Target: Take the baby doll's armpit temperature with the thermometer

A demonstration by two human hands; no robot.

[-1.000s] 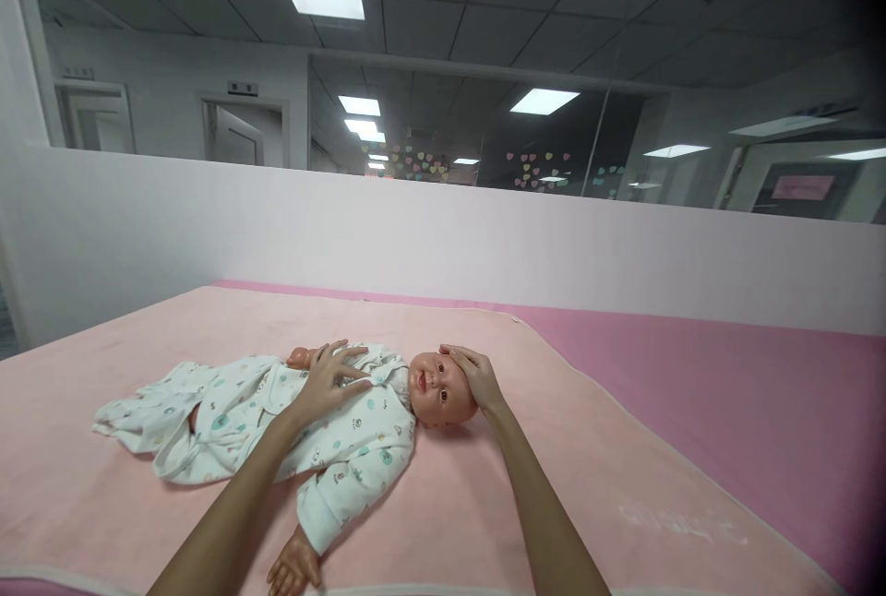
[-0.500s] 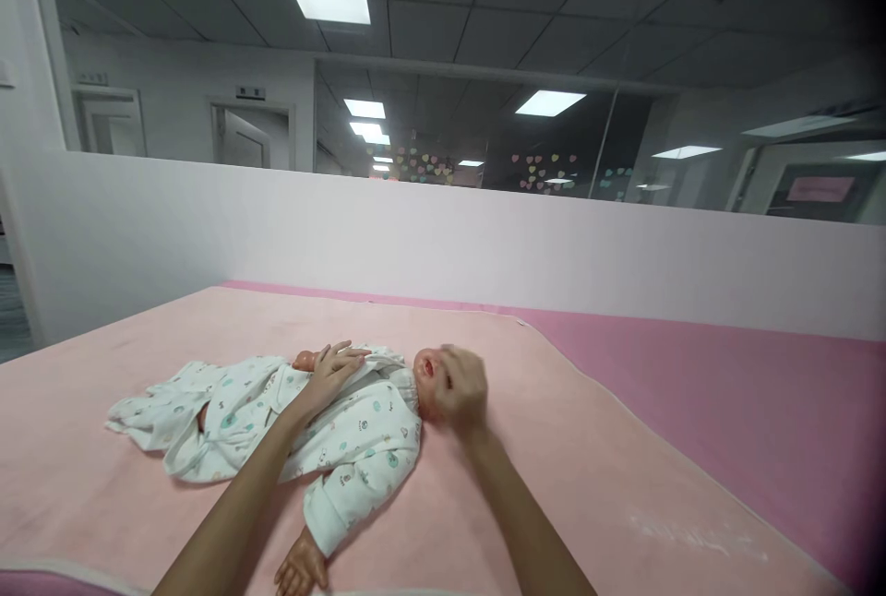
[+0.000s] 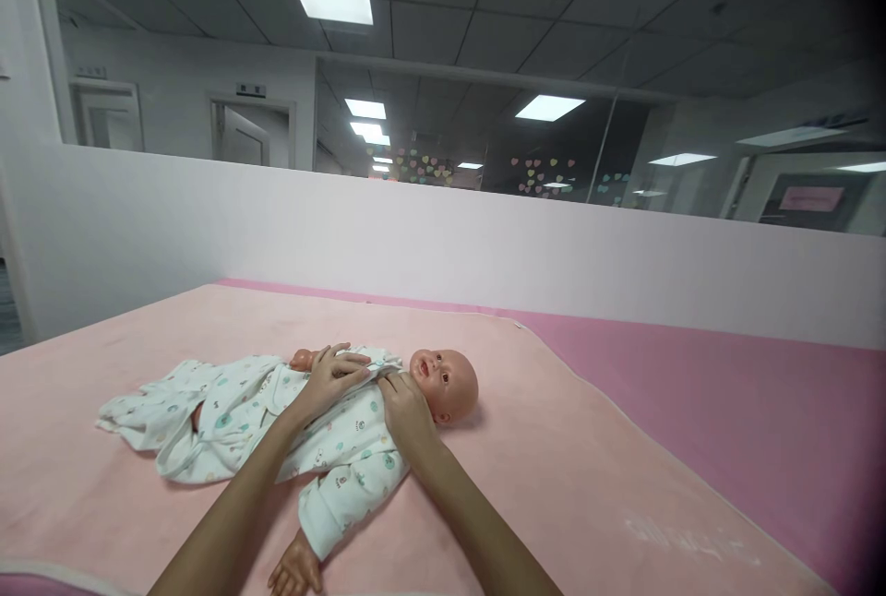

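Observation:
A baby doll (image 3: 449, 386) lies on its back, its head to the right and its legs to the left. It wears a white romper (image 3: 350, 430) with small green and grey prints. My left hand (image 3: 333, 378) rests on the doll's chest, fingers stretched out and a little apart. At the collar, my right hand (image 3: 407, 407) has its fingers bent and pressed together on the cloth by the neck. Its fingertips are close to those of my left hand. One bare doll hand (image 3: 296, 566) sticks out of the near sleeve; the other shows beyond my left hand.
Under the doll is a peach-pink sheet (image 3: 554, 467) over a darker pink mat (image 3: 761, 402). A low white wall (image 3: 415, 232) runs along the back, with glass above it. Heart-shaped stickers (image 3: 422, 167) dot the glass.
My right hand has moved left and down from the doll's head to the collar, uncovering the face. My left hand stays on the chest.

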